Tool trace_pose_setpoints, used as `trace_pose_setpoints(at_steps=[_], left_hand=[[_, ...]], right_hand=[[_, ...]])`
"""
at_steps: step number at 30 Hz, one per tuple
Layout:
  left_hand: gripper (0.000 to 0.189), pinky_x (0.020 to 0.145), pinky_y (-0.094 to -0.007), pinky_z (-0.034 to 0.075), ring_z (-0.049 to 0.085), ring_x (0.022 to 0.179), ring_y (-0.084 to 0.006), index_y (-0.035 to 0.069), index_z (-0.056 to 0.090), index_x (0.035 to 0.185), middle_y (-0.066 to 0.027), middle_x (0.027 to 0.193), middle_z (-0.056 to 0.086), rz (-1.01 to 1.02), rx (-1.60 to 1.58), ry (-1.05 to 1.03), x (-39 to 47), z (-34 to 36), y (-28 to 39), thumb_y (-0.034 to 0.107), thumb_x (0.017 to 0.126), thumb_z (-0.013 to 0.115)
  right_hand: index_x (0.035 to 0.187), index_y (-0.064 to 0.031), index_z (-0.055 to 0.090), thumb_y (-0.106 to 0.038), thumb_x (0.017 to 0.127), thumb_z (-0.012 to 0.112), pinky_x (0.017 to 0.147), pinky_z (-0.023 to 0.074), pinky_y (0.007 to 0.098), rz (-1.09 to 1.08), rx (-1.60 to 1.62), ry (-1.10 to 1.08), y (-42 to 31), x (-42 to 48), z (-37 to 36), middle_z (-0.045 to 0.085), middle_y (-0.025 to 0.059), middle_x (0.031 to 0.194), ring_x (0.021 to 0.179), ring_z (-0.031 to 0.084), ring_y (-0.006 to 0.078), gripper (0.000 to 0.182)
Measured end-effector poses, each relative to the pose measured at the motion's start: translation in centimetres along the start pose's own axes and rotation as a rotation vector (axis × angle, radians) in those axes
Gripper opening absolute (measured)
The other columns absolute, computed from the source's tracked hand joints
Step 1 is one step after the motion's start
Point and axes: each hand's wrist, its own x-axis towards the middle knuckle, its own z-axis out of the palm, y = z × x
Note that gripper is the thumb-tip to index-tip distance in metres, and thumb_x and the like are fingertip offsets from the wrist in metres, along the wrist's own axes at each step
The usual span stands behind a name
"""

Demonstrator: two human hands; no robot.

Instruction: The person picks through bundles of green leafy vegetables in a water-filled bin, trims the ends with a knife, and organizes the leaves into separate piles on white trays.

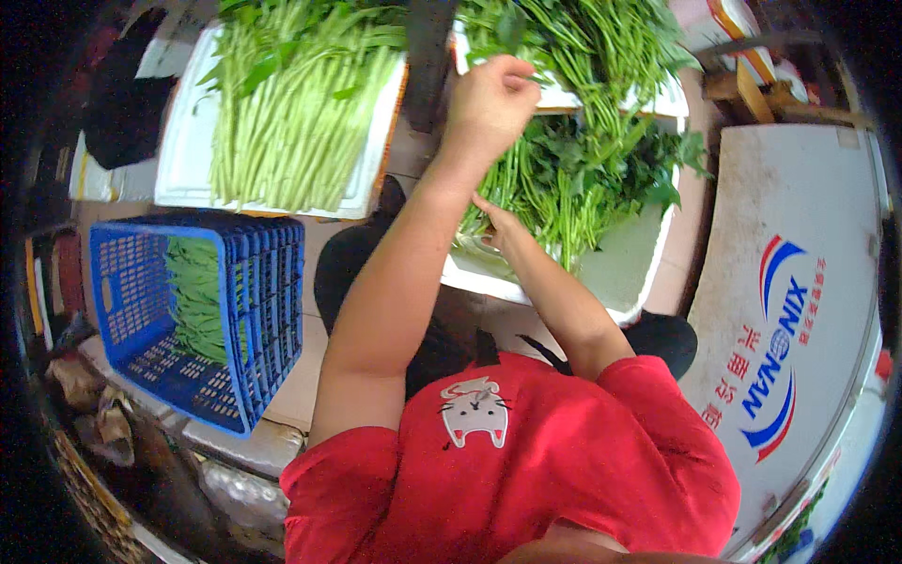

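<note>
My left hand point(493, 95), fingers curled, is above the near edge of a foam lid piled with long-stemmed leafy greens point(599, 42). A bit of green shows beside its fingertips; whether it is gripped is unclear. Lower down, my right hand point(499, 224) reaches into a white foam box point(624, 271), at the left side of more stemmed greens point(564, 204). Its thumb points up and its fingers bend down, partly hidden, by the stems. My left forearm crosses above the box's left side. Some greens hang from the lid down into the box.
Pale green stalks point(296, 141) lie on another foam box point(183, 169) at upper left. A blue plastic crate point(232, 296) on its side holds bundled leaves point(201, 303). A large white freezer cabinet point(768, 211) bounds the right side. Dark-clad knees flank the foam box.
</note>
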Motion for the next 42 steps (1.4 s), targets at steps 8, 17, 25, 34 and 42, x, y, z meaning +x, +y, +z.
trace_pose_setpoints(at_steps=[8,17,25,34,42], left_hand=[[0.022,0.066,-0.0273,0.049,0.062,0.07,-0.0164,0.003,0.062,0.091,-0.0098,0.077,0.065,-0.024,0.006,-0.016,-0.4,0.0,2.3,0.014,0.072,0.061],[0.027,0.067,-0.0294,0.049,0.063,0.072,-0.0201,0.002,0.062,0.092,-0.0124,0.078,0.065,-0.068,-0.124,0.039,0.4,-2.3,0.2,0.017,0.07,0.061],[0.027,0.068,-0.0264,0.047,0.061,0.074,-0.0161,0.001,0.061,0.095,-0.0105,0.081,0.064,-0.1,-0.081,-0.018,0.5,-1.5,1.1,0.015,0.072,0.06],[0.029,0.071,-0.0283,0.047,0.062,0.077,-0.0185,0.002,0.062,0.095,-0.012,0.084,0.065,-0.105,-0.086,-0.025,0.9,-2.0,0.4,0.019,0.071,0.061],[0.027,0.067,-0.0224,0.044,0.057,0.074,-0.0106,0.0,0.058,0.101,-0.0062,0.081,0.062,-0.107,-0.081,-0.074,0.6,-1.9,1.6,0.013,0.077,0.059]], right_hand=[[0.102,-0.0038,0.055,-0.016,0.076,0.062,0.075,0.047,0.045,-0.085,0.571,-0.108,2.4,7.4,1.2,0.06,0.0116,0.096,0.086,0.057,0.0271,0.03],[0.094,0.0011,0.044,-0.01,0.068,0.065,0.049,0.0474,0.0264,0.01,0.635,-0.139,-0.7,1.6,-3.5,0.052,0.0188,0.086,0.057,0.052,0.0178,0.035],[0.09,0.0089,0.043,-0.009,0.072,0.06,0.042,0.0404,0.0174,0.02,0.728,-0.129,-2.2,-1.1,-6.6,0.047,0.0055,0.063,0.05,0.048,0.0097,0.031],[0.089,0.0075,0.044,-0.007,0.076,0.055,0.039,0.0336,0.0168,-0.043,0.834,-0.124,-3.6,-10.6,-2.9,0.042,0.0001,0.056,0.045,0.041,0.0078,0.022],[0.091,0.0083,0.046,-0.007,0.076,0.056,0.039,0.0328,0.0172,-0.09,0.648,-0.243,2.1,-22.3,-7.2,0.047,0.004,0.063,0.045,0.041,0.0072,0.023]])
